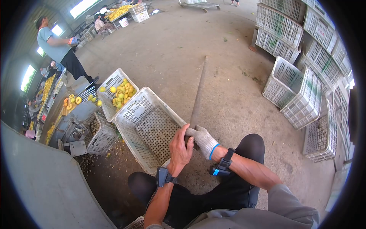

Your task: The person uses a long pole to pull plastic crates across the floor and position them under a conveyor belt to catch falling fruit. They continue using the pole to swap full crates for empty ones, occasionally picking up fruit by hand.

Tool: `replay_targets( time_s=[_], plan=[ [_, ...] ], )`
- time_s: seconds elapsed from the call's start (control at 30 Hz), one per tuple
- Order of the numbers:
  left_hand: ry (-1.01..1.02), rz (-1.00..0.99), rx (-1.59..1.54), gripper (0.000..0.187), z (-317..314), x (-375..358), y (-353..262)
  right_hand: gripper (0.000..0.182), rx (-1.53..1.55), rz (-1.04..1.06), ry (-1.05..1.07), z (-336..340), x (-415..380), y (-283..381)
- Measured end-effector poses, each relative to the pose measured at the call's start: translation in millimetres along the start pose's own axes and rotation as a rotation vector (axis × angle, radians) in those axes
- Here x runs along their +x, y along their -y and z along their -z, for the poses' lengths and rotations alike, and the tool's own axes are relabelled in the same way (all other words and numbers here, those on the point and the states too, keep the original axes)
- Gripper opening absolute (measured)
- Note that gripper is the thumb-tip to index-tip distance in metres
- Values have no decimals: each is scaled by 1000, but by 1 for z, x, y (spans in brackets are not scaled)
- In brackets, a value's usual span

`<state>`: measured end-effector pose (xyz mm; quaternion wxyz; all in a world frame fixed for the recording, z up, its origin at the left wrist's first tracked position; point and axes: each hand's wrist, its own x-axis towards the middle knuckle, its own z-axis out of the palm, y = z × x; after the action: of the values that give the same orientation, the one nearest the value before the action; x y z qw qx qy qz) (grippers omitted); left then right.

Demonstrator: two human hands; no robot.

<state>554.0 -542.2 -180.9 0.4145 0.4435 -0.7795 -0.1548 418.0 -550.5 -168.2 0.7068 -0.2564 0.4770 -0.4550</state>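
My left hand (180, 148), bare, is at the right rim of a white plastic crate (150, 124), close against the lower end of a long thin pole (199, 91). My right hand (204, 140), in a pale knitted glove with a blue cuff edge, is wrapped round the pole's near end. The pole slants up and away over the floor. The crate in front of me is empty and tilted. Beside it on the left, another white crate (108, 83) holds yellow fruit (124, 93).
A metal machine (74, 131) with cut fruit stands left, a crate of small pieces (103, 135) beside it. Stacked white crates (278, 26) and loose ones (284, 82) are right. A person (55, 44) stands upper left; others sit farther back. A cart (200, 5) is at the top.
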Motion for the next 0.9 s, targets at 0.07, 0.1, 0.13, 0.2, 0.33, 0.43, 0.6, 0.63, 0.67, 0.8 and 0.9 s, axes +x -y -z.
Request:
replay_targets(
  time_s=[0.07,0.1,0.13,0.2,0.33,0.43,0.6,0.63,0.67,0.8,0.9],
  plan=[
    [4,4,1,46,1,0,-1,35,-2,0,-3,0,0,0],
    [5,6,1,47,2,0,-1,35,-3,0,-4,-1,-1,0],
    [5,5,7,47,1,0,-1,35,-7,3,-3,0,0,0],
    [3,4,16,47,1,-1,1,35,-16,8,-2,0,1,-1],
    [7,11,16,48,1,-1,0,35,-1,10,3,-1,0,-1],
    [9,20,11,48,1,0,-1,35,-6,15,9,0,1,-2],
    [11,24,5,47,2,0,-2,35,39,2,13,-2,-1,1],
    [5,21,14,47,1,-1,-1,35,12,-19,15,-2,-2,3],
    [0,13,18,46,1,-1,0,35,-15,-35,10,-3,-4,7],
    [12,34,21,45,0,-1,-3,36,11,-58,-3,-5,-6,11],
    [36,54,7,46,1,-1,-5,31,-1,-29,2,-6,-10,12]
  ],
)
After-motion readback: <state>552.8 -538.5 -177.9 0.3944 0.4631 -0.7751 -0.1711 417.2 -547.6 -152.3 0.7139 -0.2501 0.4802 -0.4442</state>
